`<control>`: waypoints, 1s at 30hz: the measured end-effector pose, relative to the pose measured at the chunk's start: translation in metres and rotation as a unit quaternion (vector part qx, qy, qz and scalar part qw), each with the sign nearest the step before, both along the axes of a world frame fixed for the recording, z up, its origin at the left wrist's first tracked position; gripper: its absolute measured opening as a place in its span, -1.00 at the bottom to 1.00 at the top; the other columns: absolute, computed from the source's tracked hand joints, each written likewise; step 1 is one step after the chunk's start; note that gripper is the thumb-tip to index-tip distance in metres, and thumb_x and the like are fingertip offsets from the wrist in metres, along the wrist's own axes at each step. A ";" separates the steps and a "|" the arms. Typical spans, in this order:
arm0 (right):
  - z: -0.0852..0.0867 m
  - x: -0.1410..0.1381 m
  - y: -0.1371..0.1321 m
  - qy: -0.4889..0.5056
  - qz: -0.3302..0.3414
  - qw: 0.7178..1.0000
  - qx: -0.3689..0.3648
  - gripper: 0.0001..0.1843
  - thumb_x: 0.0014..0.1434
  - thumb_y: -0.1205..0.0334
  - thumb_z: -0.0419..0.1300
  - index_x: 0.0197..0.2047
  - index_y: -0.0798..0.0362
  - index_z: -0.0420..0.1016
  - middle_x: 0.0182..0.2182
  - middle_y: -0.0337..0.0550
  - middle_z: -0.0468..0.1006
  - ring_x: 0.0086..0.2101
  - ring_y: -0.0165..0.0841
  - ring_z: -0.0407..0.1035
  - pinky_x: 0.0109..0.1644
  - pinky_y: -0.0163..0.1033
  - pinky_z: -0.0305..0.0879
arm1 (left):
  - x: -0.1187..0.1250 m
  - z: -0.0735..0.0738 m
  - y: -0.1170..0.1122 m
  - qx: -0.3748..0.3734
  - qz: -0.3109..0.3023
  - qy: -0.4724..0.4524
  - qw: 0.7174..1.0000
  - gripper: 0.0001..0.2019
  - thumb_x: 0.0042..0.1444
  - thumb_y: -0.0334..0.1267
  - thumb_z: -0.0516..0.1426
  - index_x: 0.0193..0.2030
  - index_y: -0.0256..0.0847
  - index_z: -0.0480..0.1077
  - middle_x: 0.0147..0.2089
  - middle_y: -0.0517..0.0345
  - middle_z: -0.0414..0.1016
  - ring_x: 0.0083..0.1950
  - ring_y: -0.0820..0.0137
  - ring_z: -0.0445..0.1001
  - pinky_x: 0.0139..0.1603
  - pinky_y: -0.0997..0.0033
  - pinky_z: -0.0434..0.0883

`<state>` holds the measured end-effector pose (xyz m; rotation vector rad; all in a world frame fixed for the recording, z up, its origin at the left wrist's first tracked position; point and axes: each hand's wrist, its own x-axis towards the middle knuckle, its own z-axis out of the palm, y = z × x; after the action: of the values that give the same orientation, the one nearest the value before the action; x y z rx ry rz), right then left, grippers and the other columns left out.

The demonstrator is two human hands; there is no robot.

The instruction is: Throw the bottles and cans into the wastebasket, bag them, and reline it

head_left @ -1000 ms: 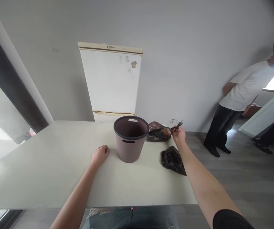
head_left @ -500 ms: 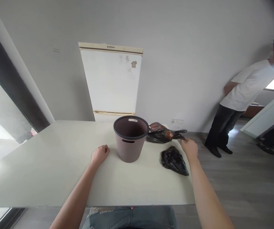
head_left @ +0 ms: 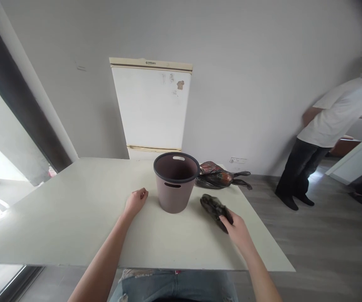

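A mauve trash can (head_left: 174, 195) with a dark rim stands upright on the white table (head_left: 156, 247), its inside dark. My left hand (head_left: 137, 200) rests on the table just left of it, fingers curled in with nothing visible in them. To the right, my right hand (head_left: 236, 226) grips a crumpled black plastic bag (head_left: 214, 206), slightly blurred by motion. Behind that lies a filled black plastic bag (head_left: 215, 176), reddish contents showing through its film. Its two handle ends stretch toward the table's right edge, and its left end is partly hidden behind the trash can.
A white fridge (head_left: 152, 109) stands behind the table against the grey wall (head_left: 247, 84). At the right, a person in a white shirt (head_left: 335, 109) stands on the grey floor (head_left: 319, 243). A wall socket (head_left: 238, 160) sits low behind the table.
My right hand has left the handles of the filled bag and moved toward me and left, taking hold of the crumpled black bag. That bag has shifted left. My left hand stays beside the trash can.
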<state>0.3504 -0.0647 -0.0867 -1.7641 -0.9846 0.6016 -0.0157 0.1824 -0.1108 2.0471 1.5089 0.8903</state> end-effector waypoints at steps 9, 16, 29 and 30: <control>0.074 -0.076 0.006 0.293 0.007 0.934 0.203 -0.51 0.09 -0.16 0.45 -0.03 -0.03 0.65 -0.06 -0.03 0.68 -0.06 -0.09 0.52 0.05 -0.02 0.47 | -0.007 0.054 -0.049 0.073 0.118 -0.272 0.952 -0.69 0.40 -0.04 -0.04 -0.34 -0.13 0.20 -0.49 0.30 0.14 -0.49 0.48 0.12 -0.47 0.49 0.13; 0.097 -0.125 0.005 0.106 0.209 0.956 0.176 -0.72 -0.01 0.32 0.48 -0.36 0.03 0.42 -0.38 -0.31 0.49 -0.34 -0.38 0.31 -0.27 -0.33 0.26 | 0.041 0.114 -0.173 -0.145 -0.177 -0.414 0.881 -0.61 0.30 0.04 0.21 0.14 -0.12 0.41 -0.25 0.12 0.51 -0.32 0.37 0.46 -0.36 0.45 0.42; 0.049 -0.074 -0.002 0.503 -0.019 0.842 0.195 -0.74 0.10 0.14 0.44 -0.10 -0.11 0.66 -0.03 -0.14 0.69 0.06 -0.13 0.55 0.17 0.02 0.55 | 0.000 0.117 -0.150 -0.102 -0.023 -0.568 0.816 -0.81 0.09 -0.22 0.38 -0.17 -0.21 0.60 -0.17 0.11 0.56 -0.15 0.39 0.48 -0.20 0.52 0.46; 0.043 -0.069 -0.001 0.502 -0.031 0.843 0.192 -0.76 0.10 0.17 0.42 -0.12 -0.10 0.65 -0.07 -0.15 0.69 0.02 -0.14 0.57 0.12 0.00 0.59 | -0.004 0.118 -0.148 -0.094 -0.007 -0.577 0.811 -0.80 0.07 -0.22 0.38 -0.17 -0.22 0.60 -0.16 0.10 0.56 -0.14 0.38 0.49 -0.20 0.51 0.46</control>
<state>0.2810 -0.0659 -0.0436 -0.8827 -0.2594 1.0452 -0.0199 0.0348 0.0068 0.9353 0.7984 1.4947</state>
